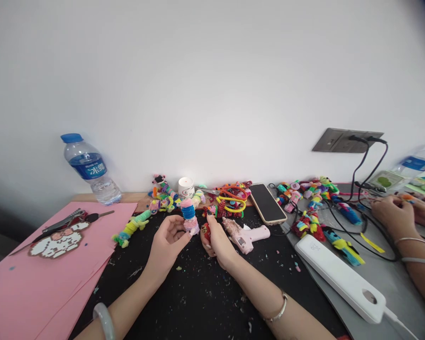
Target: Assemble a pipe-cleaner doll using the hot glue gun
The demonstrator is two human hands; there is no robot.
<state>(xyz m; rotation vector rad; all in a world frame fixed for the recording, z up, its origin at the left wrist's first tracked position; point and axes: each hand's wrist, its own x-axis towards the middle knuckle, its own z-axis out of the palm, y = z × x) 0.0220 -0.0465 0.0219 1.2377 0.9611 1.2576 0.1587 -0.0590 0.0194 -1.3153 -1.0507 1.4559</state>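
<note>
My left hand (167, 241) pinches a small fuzzy figure (189, 215) made of pink and blue coiled pipe cleaner, held upright just above the black mat (198, 302). My right hand (217, 241) is curled shut around a small red fuzzy piece (206, 232), right beside the figure's base. A pink glue gun (246, 234) lies on the mat just right of my right hand.
Pink paper sheets (31, 288) with a bead picture and tools lie left. A water bottle (90, 169), a white jar (186, 187), scissors (230, 198), a phone (267, 203) and several coloured figures line the wall. A white power bank (340, 276) and another person's hands (396, 212) are at right.
</note>
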